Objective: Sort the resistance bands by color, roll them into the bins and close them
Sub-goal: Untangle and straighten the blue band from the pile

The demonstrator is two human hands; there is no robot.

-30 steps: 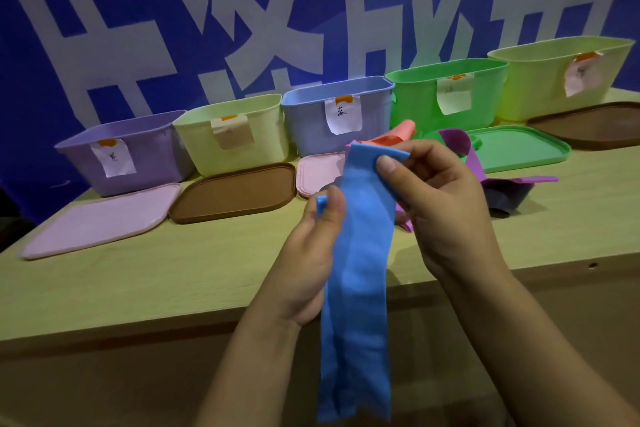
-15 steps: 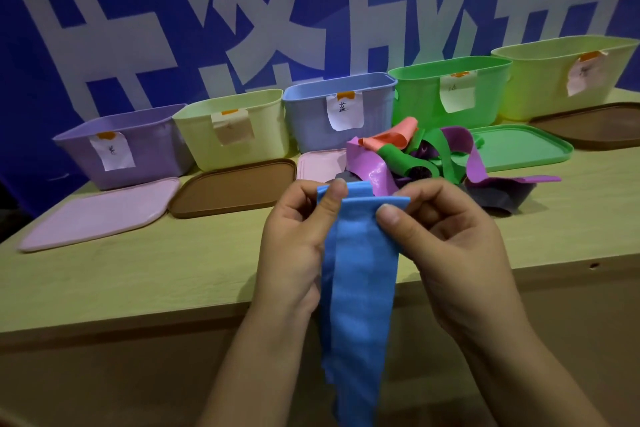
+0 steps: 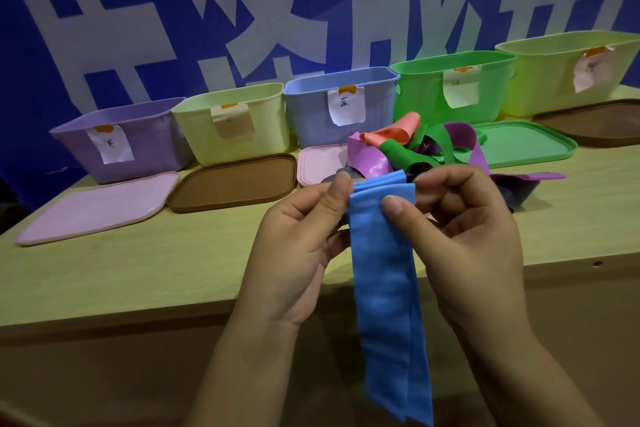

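Compared with half a second earlier, the top of the blue band (image 3: 384,274) is folded over further, and its tail hangs shorter. It is pinched at the top by the left hand (image 3: 298,246) and the right hand (image 3: 464,239) above the table (image 3: 138,270) edge. Five bins and five lids are counted, with a pile of bands (image 3: 433,152) behind.

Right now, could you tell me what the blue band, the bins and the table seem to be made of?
Blue band: likely thin matte latex or rubber; it hangs limp and wrinkles softly from both hands.
Blue bin, like its neighbours: moulded plastic, smooth with a slight sheen and a rolled rim.
Table: pale wood-grain surface, possibly laminate; faint grain lines show.
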